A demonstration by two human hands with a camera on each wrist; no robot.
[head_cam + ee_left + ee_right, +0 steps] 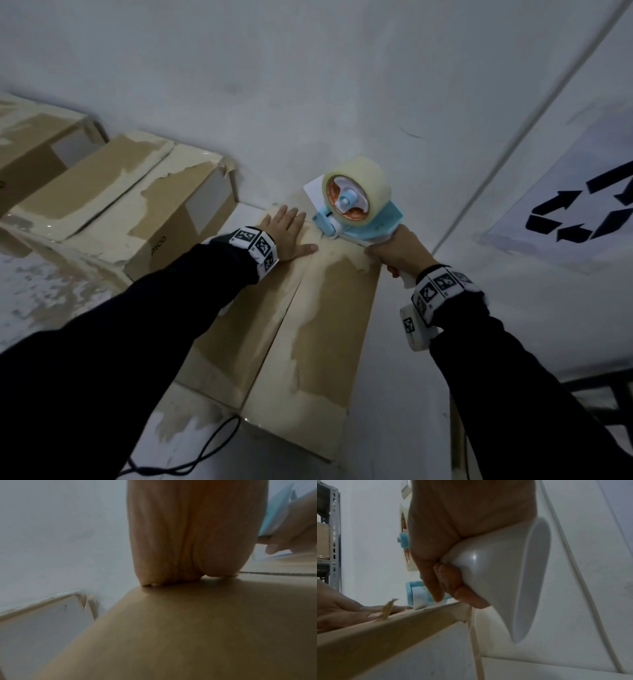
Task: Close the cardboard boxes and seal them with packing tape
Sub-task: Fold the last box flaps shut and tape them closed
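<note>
A long cardboard box [329, 329] lies in front of me with both top flaps down and a seam running along its middle. My left hand [286, 233] lies flat on the far end of the left flap, fingers straight; its palm [188, 534] presses the cardboard. My right hand [399, 253] grips the white handle [496, 574] of a blue tape dispenser [356, 205] carrying a roll of clear tape. The dispenser's front sits at the far end of the seam, beside my left thumb.
Several other worn cardboard boxes [113, 192] stand in a row to the left against the white wall. A sheet with a recycling symbol [579, 212] hangs at right. A dark cord [205, 448] lies by the box's near end. Metal shelving [329, 534] shows in the right wrist view.
</note>
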